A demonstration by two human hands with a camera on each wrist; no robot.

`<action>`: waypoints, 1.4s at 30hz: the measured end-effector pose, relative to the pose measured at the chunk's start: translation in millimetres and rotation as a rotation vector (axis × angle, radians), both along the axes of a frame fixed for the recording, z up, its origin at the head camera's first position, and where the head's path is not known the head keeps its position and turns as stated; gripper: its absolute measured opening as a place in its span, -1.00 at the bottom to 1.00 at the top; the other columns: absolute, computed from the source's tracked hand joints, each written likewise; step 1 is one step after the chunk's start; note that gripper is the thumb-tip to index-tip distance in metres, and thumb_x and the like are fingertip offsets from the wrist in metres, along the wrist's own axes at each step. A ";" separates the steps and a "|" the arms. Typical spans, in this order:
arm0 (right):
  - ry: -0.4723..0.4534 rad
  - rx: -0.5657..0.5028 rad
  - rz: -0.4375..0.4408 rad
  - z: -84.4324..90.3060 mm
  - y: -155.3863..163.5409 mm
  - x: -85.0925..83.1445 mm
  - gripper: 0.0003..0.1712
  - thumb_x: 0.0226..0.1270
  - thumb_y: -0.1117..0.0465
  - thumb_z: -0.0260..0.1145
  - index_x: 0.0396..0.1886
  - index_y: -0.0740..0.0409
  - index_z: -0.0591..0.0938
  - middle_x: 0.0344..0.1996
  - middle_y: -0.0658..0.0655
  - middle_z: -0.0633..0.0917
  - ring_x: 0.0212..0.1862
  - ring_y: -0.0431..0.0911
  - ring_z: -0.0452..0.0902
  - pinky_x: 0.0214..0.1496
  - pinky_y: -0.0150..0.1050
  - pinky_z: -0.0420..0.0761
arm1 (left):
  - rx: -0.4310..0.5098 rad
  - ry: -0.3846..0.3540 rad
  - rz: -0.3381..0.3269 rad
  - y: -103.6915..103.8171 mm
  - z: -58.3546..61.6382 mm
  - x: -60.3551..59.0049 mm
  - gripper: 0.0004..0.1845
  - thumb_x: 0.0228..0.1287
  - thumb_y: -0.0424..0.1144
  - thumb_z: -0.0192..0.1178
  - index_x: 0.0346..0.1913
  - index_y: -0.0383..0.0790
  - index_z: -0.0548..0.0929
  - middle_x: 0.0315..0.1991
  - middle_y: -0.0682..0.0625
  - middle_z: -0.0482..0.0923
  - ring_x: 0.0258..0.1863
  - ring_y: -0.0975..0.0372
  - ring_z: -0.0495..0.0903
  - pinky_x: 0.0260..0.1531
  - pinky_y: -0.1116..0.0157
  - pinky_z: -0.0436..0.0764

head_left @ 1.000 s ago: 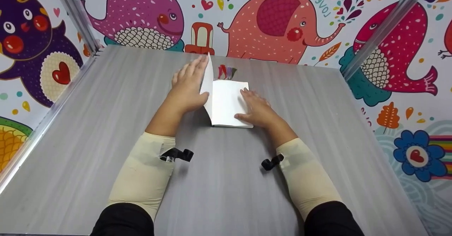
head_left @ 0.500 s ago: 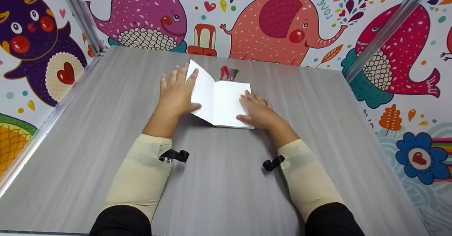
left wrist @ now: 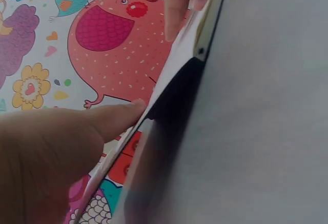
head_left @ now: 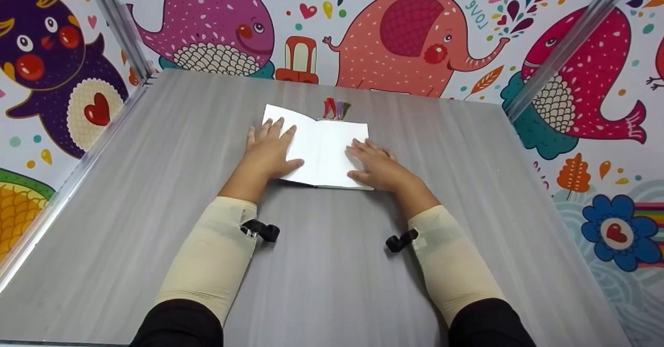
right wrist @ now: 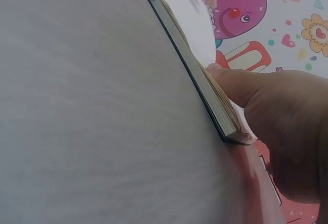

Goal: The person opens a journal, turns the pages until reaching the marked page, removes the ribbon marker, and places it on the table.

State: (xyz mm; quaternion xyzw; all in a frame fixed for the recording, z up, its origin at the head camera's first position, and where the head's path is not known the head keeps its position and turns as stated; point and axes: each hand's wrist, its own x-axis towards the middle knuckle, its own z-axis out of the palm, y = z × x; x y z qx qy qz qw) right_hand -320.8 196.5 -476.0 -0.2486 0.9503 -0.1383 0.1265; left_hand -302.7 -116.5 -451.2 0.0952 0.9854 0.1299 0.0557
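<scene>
A small book (head_left: 332,152) with blank white pages lies spread on the grey table. My left hand (head_left: 270,150) rests on its left side, fingers spread and thumb towards the fold. In the left wrist view the left cover (left wrist: 169,88) slopes up off the table, with the thumb on its upper face. My right hand (head_left: 377,164) rests flat on the right page near its outer edge. The right wrist view shows the thick page block (right wrist: 197,75) under the right thumb. Red, purple and green tassels (head_left: 336,108) stick out beyond the book's top edge.
The grey table (head_left: 332,274) reaches to walls (head_left: 311,20) printed with cartoon animals. Metal posts (head_left: 116,23) stand at the back corners. Black camera mounts (head_left: 262,230) are strapped over the cream sleeves (head_left: 205,253).
The left cover has swung from nearly upright down to the left, and the book now lies spread. My left hand came down with it; the right hand stayed on the right page.
</scene>
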 end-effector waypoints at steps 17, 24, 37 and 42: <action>-0.066 -0.030 0.079 5.7 3.0 3.6 -0.18 0.62 -0.20 0.22 0.74 -0.16 0.23 0.78 0.01 0.09 0.81 0.09 -0.18 0.75 0.37 -0.09 | 0.103 -0.169 -0.040 -0.3 -21.9 -1.2 -0.08 0.54 0.33 0.04 0.77 0.09 -0.01 0.81 -0.16 -0.33 0.79 -0.18 -0.31 0.71 -0.29 -0.20; -0.061 -0.010 0.071 3.1 4.1 3.4 -0.19 0.63 -0.24 0.18 0.74 -0.22 0.22 0.78 -0.03 0.09 0.82 0.06 -0.20 0.74 0.40 -0.10 | 0.117 -0.216 -0.048 -2.6 -21.8 -2.1 -0.11 0.53 0.35 0.00 0.76 0.11 0.05 0.81 -0.16 -0.33 0.79 -0.18 -0.31 0.71 -0.29 -0.20; -0.076 0.035 0.061 7.3 1.9 5.3 0.17 0.27 -0.54 0.36 0.76 -0.28 0.16 0.79 -0.12 0.04 0.82 0.01 -0.25 0.75 0.41 -0.14 | 0.121 -0.238 -0.047 -5.9 -23.7 -7.7 -0.08 0.49 0.40 -0.04 0.77 0.14 0.02 0.81 -0.11 -0.37 0.80 -0.12 -0.39 0.73 -0.24 -0.29; -0.066 0.055 0.081 9.9 1.2 5.3 0.16 0.26 -0.49 0.39 0.75 -0.24 0.19 0.78 -0.08 0.07 0.82 0.05 -0.19 0.72 0.45 -0.09 | 0.110 -0.233 -0.057 -6.2 -24.1 -9.2 -0.06 0.47 0.40 -0.02 0.77 0.13 0.03 0.81 -0.12 -0.36 0.80 -0.12 -0.37 0.74 -0.23 -0.27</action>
